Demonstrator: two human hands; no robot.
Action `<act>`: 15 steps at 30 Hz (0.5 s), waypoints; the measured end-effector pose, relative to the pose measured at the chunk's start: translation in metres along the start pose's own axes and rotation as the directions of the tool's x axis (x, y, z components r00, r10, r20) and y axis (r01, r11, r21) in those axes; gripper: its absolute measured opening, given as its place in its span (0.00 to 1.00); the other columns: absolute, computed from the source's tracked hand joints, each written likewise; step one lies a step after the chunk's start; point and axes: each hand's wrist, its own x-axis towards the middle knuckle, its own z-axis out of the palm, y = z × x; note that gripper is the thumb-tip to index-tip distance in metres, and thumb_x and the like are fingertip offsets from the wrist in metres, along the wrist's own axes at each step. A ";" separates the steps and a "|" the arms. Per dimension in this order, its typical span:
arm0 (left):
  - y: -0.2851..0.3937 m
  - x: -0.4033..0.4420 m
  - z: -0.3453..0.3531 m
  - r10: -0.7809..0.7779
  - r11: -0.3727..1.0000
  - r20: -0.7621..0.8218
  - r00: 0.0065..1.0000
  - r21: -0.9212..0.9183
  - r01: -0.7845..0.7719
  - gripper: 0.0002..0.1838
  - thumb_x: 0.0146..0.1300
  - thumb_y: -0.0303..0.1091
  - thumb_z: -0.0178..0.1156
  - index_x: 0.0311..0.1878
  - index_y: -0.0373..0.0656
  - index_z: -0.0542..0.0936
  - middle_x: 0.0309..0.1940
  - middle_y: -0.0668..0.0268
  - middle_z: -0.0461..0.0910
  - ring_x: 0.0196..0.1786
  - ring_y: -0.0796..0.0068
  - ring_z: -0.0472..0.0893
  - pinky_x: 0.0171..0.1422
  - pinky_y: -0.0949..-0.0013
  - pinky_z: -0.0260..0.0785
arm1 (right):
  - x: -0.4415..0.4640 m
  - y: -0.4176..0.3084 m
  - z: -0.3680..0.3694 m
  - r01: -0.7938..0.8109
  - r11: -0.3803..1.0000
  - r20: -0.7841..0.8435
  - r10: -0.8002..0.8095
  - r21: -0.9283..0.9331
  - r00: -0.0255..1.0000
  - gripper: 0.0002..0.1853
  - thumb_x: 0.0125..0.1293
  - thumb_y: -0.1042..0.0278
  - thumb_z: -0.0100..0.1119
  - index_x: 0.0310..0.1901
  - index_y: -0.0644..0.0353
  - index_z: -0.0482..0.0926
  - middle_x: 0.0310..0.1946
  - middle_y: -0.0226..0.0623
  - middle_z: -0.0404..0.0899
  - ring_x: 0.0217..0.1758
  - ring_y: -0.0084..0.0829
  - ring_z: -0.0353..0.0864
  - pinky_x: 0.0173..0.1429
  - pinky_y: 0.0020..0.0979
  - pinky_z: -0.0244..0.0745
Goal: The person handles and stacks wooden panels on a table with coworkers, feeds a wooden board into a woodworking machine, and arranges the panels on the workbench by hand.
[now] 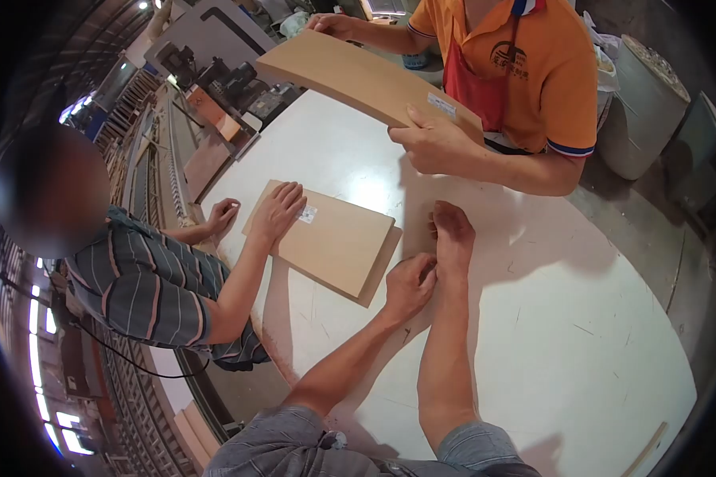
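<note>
My left hand (pixel 410 286) rests on the white table with its fingers curled in and nothing visible in them. Right beside it, slightly farther forward, is my right hand (pixel 453 235), its fingers also bent inward and no object showing. Left of my hands lie stacked light-brown boards (pixel 334 242); the upper one bears a white label, and the lower one sticks out at the right end. A co-worker's hand (pixel 278 211) lies on the upper board. Across the table, another person in an orange shirt holds a long brown board (pixel 358 75) with both hands, raised and tilted.
The white table (pixel 565 334) has a curved right edge, with a thin strip (pixel 646 449) near its lower right. At the left stands a person in a striped shirt (pixel 147 278), beside a roller conveyor (pixel 131 389). A large bin (pixel 640 107) stands at the upper right.
</note>
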 end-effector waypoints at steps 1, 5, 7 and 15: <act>0.000 -0.001 0.001 0.007 1.000 -0.005 1.000 -0.004 -0.007 0.10 0.64 0.29 0.68 0.48 0.43 0.83 0.35 0.54 0.85 0.39 0.49 0.86 0.44 0.53 0.77 | -0.001 -0.002 0.000 -0.009 1.000 -0.008 0.008 -0.022 1.000 0.12 0.76 0.66 0.65 0.55 0.62 0.87 0.39 0.30 0.87 0.38 0.22 0.82 0.45 0.28 0.78; -0.001 0.000 0.003 0.001 1.000 0.012 1.000 -0.023 -0.001 0.11 0.61 0.29 0.67 0.46 0.43 0.82 0.35 0.53 0.84 0.40 0.47 0.85 0.45 0.50 0.76 | -0.004 -0.012 0.002 -0.008 0.998 0.003 0.008 -0.057 1.000 0.11 0.74 0.73 0.62 0.53 0.66 0.86 0.42 0.34 0.88 0.43 0.24 0.84 0.51 0.28 0.79; -0.001 0.004 0.001 -0.007 0.999 0.026 1.000 -0.043 0.008 0.11 0.60 0.29 0.67 0.45 0.42 0.82 0.36 0.53 0.84 0.41 0.46 0.84 0.45 0.50 0.76 | -0.003 -0.013 0.004 -0.005 0.997 0.003 0.005 -0.074 1.000 0.11 0.74 0.74 0.61 0.54 0.66 0.86 0.42 0.34 0.88 0.43 0.25 0.84 0.51 0.29 0.79; -0.003 0.008 -0.008 -0.043 0.978 0.043 0.998 -0.205 0.051 0.08 0.63 0.30 0.66 0.45 0.43 0.84 0.37 0.51 0.86 0.43 0.43 0.85 0.47 0.47 0.76 | -0.007 -0.018 0.011 -0.028 0.977 0.036 0.036 -0.212 0.999 0.13 0.77 0.70 0.64 0.58 0.61 0.87 0.45 0.31 0.87 0.45 0.23 0.83 0.52 0.28 0.78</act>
